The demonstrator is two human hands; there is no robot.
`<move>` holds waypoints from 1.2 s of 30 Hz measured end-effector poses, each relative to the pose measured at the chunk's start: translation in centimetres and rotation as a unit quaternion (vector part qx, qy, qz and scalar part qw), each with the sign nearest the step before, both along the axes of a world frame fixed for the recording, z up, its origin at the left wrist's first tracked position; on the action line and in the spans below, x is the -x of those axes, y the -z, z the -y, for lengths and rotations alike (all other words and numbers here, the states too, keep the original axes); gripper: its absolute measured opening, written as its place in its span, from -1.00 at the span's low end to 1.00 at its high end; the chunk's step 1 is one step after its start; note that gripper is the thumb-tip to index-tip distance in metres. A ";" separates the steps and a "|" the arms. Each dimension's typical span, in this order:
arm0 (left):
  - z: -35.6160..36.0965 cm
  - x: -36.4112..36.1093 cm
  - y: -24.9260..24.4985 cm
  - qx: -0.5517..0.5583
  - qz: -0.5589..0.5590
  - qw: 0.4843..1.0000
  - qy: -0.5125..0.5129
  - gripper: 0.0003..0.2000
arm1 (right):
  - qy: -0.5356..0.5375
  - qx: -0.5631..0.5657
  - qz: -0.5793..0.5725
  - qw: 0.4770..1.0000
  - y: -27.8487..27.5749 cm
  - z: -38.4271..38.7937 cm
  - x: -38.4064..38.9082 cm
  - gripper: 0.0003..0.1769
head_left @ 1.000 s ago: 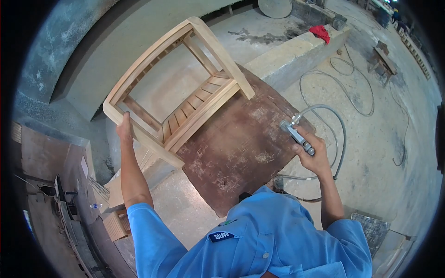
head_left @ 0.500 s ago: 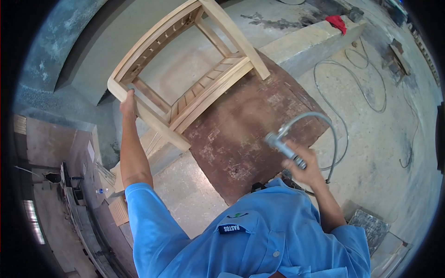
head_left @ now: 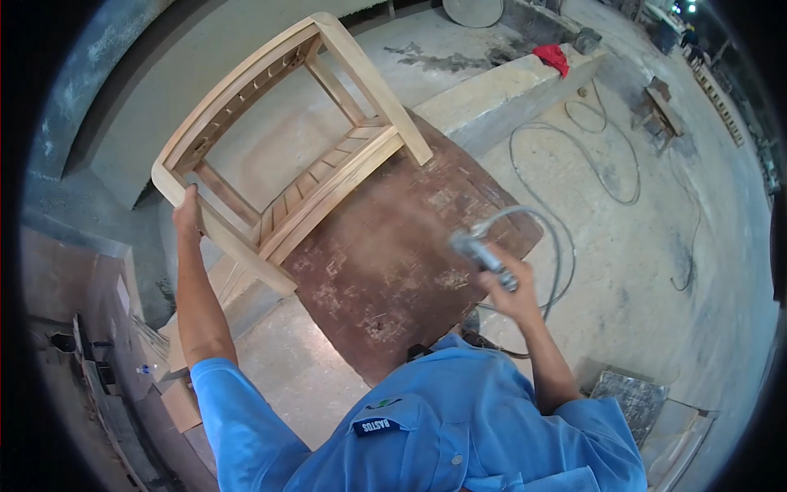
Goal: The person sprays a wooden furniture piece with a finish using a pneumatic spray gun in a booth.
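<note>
A bare wooden chair (head_left: 332, 168) with a slatted seat stands tilted on the brown board. My left hand (head_left: 188, 211) is closed around its pale rail at the near left corner. In my right hand (head_left: 515, 287) is a silver spray gun (head_left: 485, 256), held over the board and apart from the chair. The gun's head is blurred, and a faint pale streak extends from it toward the chair. A grey hose (head_left: 537, 211) loops from the gun back past my wrist. Worn, stained paint covers the brown board (head_left: 385, 271).
Behind the board runs a low concrete ledge (head_left: 492, 94) with a red cloth (head_left: 552, 59) on it. Coiled hose (head_left: 635, 184) lies across the floor at right. A small wooden stool (head_left: 662, 111) stands farther off. Near my right elbow is a dark, stained slab (head_left: 630, 402).
The whole view has shifted, so the chair and board appear lower and farther left. My right hand has turned the spray gun slightly and brought it a little nearer the chair. My left hand keeps its grip.
</note>
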State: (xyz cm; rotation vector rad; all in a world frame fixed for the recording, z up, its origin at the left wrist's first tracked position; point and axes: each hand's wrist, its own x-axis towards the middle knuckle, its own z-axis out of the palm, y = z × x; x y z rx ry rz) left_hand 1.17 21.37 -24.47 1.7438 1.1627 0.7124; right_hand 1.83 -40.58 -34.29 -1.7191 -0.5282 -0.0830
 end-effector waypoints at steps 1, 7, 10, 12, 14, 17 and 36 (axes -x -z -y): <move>-0.7 -0.1 0.3 -0.010 -0.007 1.000 -0.002 -0.20 | 0.040 -0.001 -0.023 0.999 0.0 1.7 -0.7 -0.42; -2.5 -0.1 1.7 -0.055 -0.023 0.998 -0.025 -0.25 | 0.112 0.042 -0.009 0.993 0.0 5.7 -2.3 -0.30; -1.4 0.2 1.8 -0.078 -0.001 0.997 -0.026 -0.28 | 0.128 0.053 0.003 0.990 -0.4 4.4 -2.8 -0.30; -0.3 0.5 1.7 -0.085 0.016 0.996 -0.014 -0.32 | 0.112 0.057 -0.002 0.992 -1.7 2.9 -3.0 -0.31; 0.4 0.7 1.6 -0.093 0.012 0.995 -0.023 -0.34 | 0.094 0.060 -0.009 0.994 -2.4 1.6 -2.8 -0.33; 2.4 1.0 0.6 -0.097 0.018 0.995 -0.022 -0.38 | -0.136 0.050 0.014 0.989 -2.7 0.1 -1.5 -0.42; 4.7 2.4 1.5 -0.119 0.073 0.990 0.006 -0.50 | -0.136 0.021 0.088 0.987 -8.7 -5.5 -6.9 -0.48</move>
